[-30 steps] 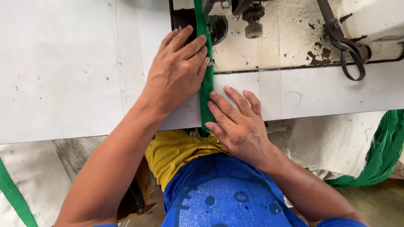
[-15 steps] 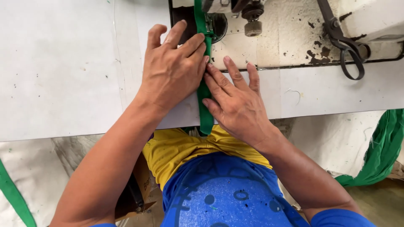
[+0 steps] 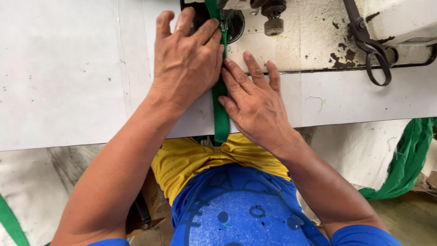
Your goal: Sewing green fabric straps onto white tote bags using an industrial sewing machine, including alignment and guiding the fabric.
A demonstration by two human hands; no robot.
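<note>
Green strip (image 3: 221,114) runs between the two hands, its long axis straight from 6 o'clock, where it drops off the table (image 3: 68,91) edge over the lap, up to 12 o'clock, where it passes under the sewing machine (image 3: 255,11) foot. From the left hand (image 3: 186,64) the strip lies at 3 o'clock, touching the fingertips; from the right hand (image 3: 255,102) it lies at 9 o'clock, against the index finger and thumb. Left hand is nearer the foot; the right sits lower, toward the table edge.

Both hands are flat and spread, palms down, pressing the strip from either side rather than gripping it; neither closes around anything.

The strip is narrow, even in width, flat and taut, seemingly folded along its length, though that is hard to tell. More green fabric (image 3: 405,159) hangs at 4 o'clock. Scissors (image 3: 371,50) lie at 2 o'clock, well apart.
</note>
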